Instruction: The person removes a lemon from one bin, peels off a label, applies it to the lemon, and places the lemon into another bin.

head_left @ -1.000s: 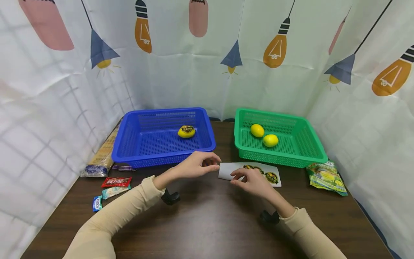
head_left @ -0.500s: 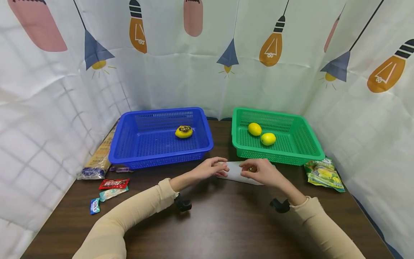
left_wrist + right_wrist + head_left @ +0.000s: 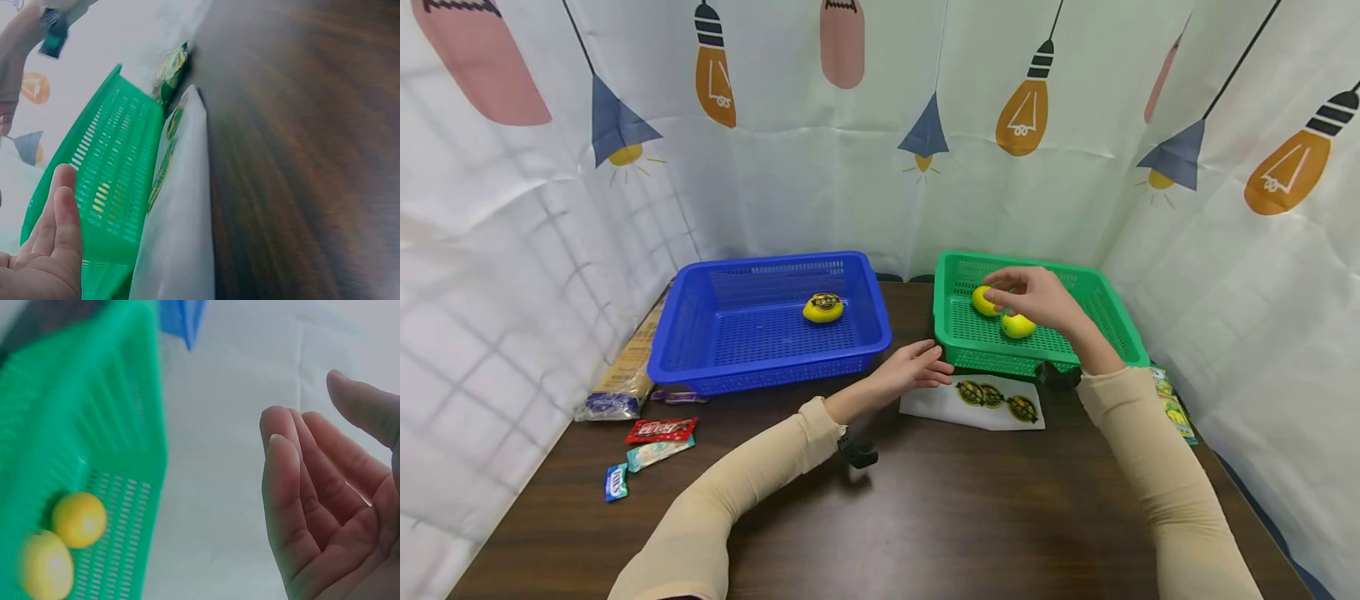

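Note:
My right hand [image 3: 1037,296] hovers above the green basket [image 3: 985,360], fingers loosely bent and nothing between them. Below it, two plain yellow lemons, one behind [image 3: 982,302] and one in front [image 3: 1018,327], lie in that basket; the right wrist view also shows them beneath the bare palm [image 3: 337,550]. My left hand [image 3: 913,372] has its fingers extended over the left end of a white sheet of black-and-gold stickers [image 3: 928,407]. In the left wrist view, the sheet [image 3: 181,231] runs beside the green basket wall [image 3: 106,169].
The blue basket [image 3: 760,373] at back left contains a lemon with a black sticker [image 3: 823,307]. Along the left edge lie a red snack packet [image 3: 661,430], small blue packets and a long brown package [image 3: 625,375]. A green-yellow bag [image 3: 1176,408] sits at right, partly behind the right sleeve.
My right hand has risen from the sticker sheet and moved forward over the green basket. My left hand has shifted slightly right, its fingers straightening. The stickers are uncovered again.

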A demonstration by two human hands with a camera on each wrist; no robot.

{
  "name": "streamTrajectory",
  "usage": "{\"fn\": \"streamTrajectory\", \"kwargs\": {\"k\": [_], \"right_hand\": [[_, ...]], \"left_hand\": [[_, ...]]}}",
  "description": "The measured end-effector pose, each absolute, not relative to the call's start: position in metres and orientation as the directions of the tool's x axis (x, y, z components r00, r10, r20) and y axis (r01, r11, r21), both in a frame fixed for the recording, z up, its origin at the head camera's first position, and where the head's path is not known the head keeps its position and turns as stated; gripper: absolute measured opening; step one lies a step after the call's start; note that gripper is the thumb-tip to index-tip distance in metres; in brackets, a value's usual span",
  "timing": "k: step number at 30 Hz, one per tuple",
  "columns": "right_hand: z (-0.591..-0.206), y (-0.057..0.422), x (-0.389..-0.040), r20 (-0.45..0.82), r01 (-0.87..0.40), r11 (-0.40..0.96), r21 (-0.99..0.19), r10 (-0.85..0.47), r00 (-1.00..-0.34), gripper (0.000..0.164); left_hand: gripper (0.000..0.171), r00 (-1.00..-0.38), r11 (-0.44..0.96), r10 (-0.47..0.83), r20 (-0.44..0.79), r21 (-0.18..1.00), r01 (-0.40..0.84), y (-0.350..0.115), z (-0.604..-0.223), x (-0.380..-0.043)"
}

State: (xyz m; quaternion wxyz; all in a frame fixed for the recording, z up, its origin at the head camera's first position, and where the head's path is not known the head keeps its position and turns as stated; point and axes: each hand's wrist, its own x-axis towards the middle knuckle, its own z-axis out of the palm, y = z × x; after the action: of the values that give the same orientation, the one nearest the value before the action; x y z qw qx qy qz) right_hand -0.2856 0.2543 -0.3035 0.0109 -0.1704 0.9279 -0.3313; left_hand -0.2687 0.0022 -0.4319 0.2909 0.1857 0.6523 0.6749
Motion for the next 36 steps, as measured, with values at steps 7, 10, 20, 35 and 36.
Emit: {"fn": "streamTrajectory", "kwargs": {"k": [7, 10, 20, 35, 36], "right_hand": [[-0.287, 0.254, -0.339, 0.047, -0.190, 0.682, -0.706, -0.223, -0.974, 0.050], [-0.295, 0.254, -0.359, 0.046, -0.157, 0.685, -0.711, -0.176, -0.983, 0.047], [-0.347, 0.262, -0.393, -0.164, 0.115, 0.705, -0.700, -0.001, -0.986, 0.052], [-0.396, 0.250, -0.407, -0.434, 0.102, 0.898, -0.428, -0.104, -0.895, 0.077], [-0.397, 0.247, -0.408, -0.448, 0.093, 0.899, -0.427, -0.121, -0.886, 0.078]], "left_hand": [[0.066, -0.774, 0.003, 0.618, -0.137, 0.985, -0.172, 0.015, -0.430, -0.287], [0.060, -0.788, 0.012, 0.600, -0.138, 0.987, -0.163, 0.019, -0.429, -0.293], [0.051, -0.813, 0.075, 0.563, -0.148, 0.989, -0.128, 0.028, -0.432, -0.301], [0.040, -0.845, 0.103, 0.516, -0.139, 0.990, -0.100, 0.034, -0.429, -0.296], [0.041, -0.847, 0.103, 0.514, -0.138, 0.990, -0.099, 0.033, -0.430, -0.296]]}}
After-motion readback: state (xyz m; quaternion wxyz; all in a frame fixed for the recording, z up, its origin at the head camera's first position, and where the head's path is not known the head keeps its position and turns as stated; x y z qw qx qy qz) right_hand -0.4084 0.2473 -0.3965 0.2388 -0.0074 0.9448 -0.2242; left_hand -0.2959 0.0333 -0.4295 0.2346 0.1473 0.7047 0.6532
